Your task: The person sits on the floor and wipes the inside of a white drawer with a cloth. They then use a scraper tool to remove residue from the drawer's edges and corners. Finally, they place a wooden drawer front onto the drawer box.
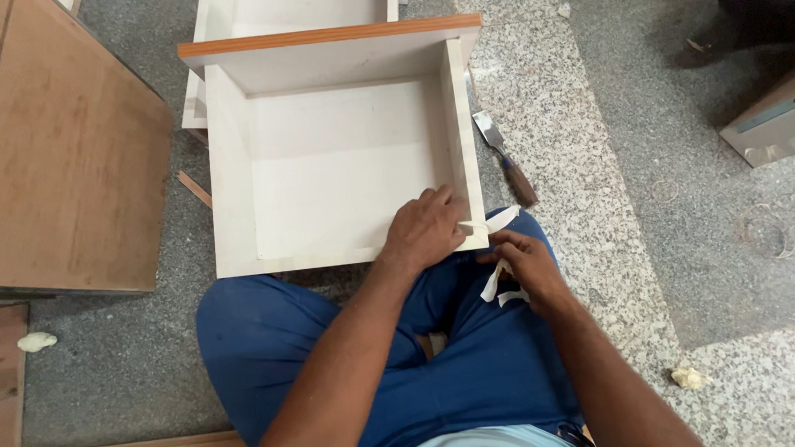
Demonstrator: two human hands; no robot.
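A white open drawer box with an orange-edged front lies on the floor against my knees. My left hand rests on its near right corner, fingers pressing where a thin white strip of edge tape comes off the board. My right hand pinches that strip just to the right of the corner, and the strip's loose end curls down under the fingers. I sit cross-legged in blue trousers.
A chisel with a wooden handle lies on the speckled stone floor right of the drawer. A second white drawer sits behind. A large brown plywood sheet lies left. A metal-edged box stands far right.
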